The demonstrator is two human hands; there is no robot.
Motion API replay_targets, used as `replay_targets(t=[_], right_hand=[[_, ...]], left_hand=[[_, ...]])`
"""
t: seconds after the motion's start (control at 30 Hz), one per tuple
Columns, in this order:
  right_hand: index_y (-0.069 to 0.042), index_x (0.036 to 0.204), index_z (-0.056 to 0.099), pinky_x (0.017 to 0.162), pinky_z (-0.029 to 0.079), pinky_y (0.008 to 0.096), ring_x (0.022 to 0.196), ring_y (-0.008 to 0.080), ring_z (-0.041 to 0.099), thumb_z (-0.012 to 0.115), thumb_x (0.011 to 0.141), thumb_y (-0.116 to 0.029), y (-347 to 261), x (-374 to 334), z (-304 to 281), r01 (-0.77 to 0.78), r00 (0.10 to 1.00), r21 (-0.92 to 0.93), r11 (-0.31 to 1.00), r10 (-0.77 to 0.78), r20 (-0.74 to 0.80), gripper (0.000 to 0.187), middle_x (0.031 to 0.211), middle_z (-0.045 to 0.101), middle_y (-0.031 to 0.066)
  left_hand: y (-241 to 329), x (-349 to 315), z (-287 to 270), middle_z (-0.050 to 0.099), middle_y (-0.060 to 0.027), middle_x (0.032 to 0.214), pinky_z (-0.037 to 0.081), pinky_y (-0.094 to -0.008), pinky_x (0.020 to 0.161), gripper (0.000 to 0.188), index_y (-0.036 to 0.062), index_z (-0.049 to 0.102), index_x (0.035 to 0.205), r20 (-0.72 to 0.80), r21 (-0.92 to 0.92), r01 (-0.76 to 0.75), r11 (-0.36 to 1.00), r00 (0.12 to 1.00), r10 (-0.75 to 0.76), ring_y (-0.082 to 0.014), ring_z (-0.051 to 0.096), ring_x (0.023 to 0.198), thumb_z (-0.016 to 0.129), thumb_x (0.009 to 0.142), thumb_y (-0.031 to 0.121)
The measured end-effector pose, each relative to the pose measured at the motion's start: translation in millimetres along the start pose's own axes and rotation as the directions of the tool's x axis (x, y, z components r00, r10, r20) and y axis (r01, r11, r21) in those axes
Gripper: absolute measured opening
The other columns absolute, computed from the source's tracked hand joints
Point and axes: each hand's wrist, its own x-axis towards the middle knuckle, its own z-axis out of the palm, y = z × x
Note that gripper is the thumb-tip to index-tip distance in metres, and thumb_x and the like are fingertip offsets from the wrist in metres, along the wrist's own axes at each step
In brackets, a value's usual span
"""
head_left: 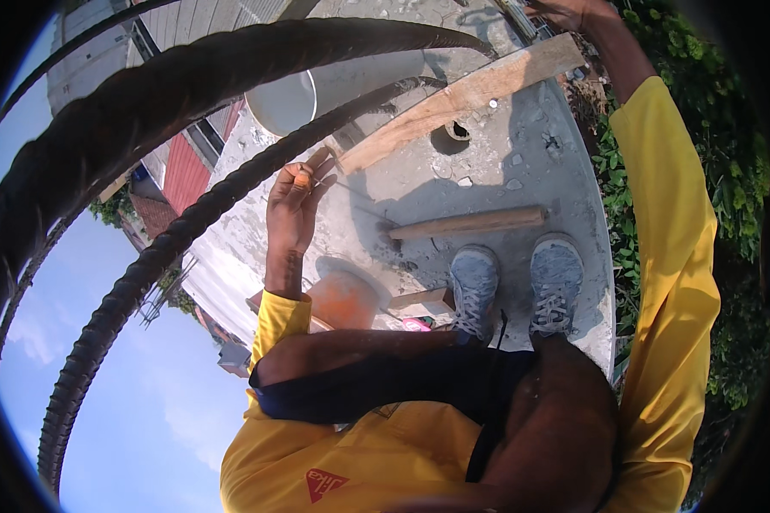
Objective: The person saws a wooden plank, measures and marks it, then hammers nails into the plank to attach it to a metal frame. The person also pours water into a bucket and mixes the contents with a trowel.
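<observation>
Fingers (pixel 304 175) of the left hand (pixel 291 214) pinch a small orange tool against the near rebar (pixel 188 227); keep it pressed square there. Right hand (pixel 565 10), far right, is cut off, grip unclear.

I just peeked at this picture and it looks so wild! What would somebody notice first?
First, the two thick ribbed steel bars curving across the upper left, close to the camera against blue sky. Next, the person's left hand in the middle, pinching a small orange thing beside the lower bar, while the right hand reaches to the top edge in a yellow sleeve. Below stand two grey shoes on a concrete slab, near a wooden stick.
</observation>
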Motion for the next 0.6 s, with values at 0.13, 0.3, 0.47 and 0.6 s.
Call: replay_targets(t=[0.13, 0.3, 0.47, 0.6], right_hand=[[-0.005, 0.153, 0.053, 0.099, 0.055, 0.0461, 0.131, 0.026, 0.061, 0.068, 0.103, -0.048, -5, -4, 10, 0.138, 0.989, 0.096, 0.986, -0.142, 0.035, 0.068, 0.15, 0.061, 0.012], [-0.008, 0.156, 0.051, 0.106, 0.051, 0.0443, 0.131, 0.0257, 0.061, 0.069, 0.102, -0.04, -26, -30, 26, 0.165, 0.984, -0.296, 0.941, -0.179, -0.021, 0.066, 0.151, 0.06, 0.0102], [0.0, 0.166, 0.029, 0.129, 0.031, 0.0508, 0.156, 0.0428, 0.035, 0.075, 0.063, -0.089, -38, -37, 52, 0.215, 0.956, -0.174, 0.961, -0.244, -0.164, 0.144, 0.167, 0.032, 0.0319], [-0.001, 0.164, 0.037, 0.126, 0.034, 0.0475, 0.155, 0.0426, 0.038, 0.074, 0.062, -0.091, -38, -35, 53, 0.234, 0.949, -0.177, 0.956, -0.264, -0.171, 0.141, 0.166, 0.037, 0.0286]], left_hand=[[-1, 1, -1, 0.057, -0.026, 0.152, 0.047, -0.0499, 0.117, 0.012, 0.0061, 0.063, 0.113, 0.003, 0.001, 0.0, 1.0, 1.0, 0.0, -0.0369, 0.058, 0.139, 0.055, 0.111, 0.015], [0, 1, -2, 0.06, -0.0261, 0.149, 0.048, -0.0503, 0.115, 0.008, 0.0083, 0.063, 0.112, -0.015, 0.002, 0.017, 1.0, 1.0, -0.017, -0.0367, 0.06, 0.137, 0.061, 0.109, 0.015], [3, 3, -4, 0.058, -0.027, 0.151, 0.048, -0.0504, 0.116, 0.014, 0.0085, 0.064, 0.113, 0.038, 0.04, 0.009, 0.999, 0.999, -0.011, -0.0379, 0.059, 0.138, 0.067, 0.105, 0.02], [6, 6, -7, 0.057, -0.0273, 0.151, 0.048, -0.0507, 0.116, 0.014, 0.0079, 0.064, 0.112, 0.065, 0.043, 0.025, 0.999, 0.998, -0.027, -0.0384, 0.059, 0.138, 0.067, 0.105, 0.021]])
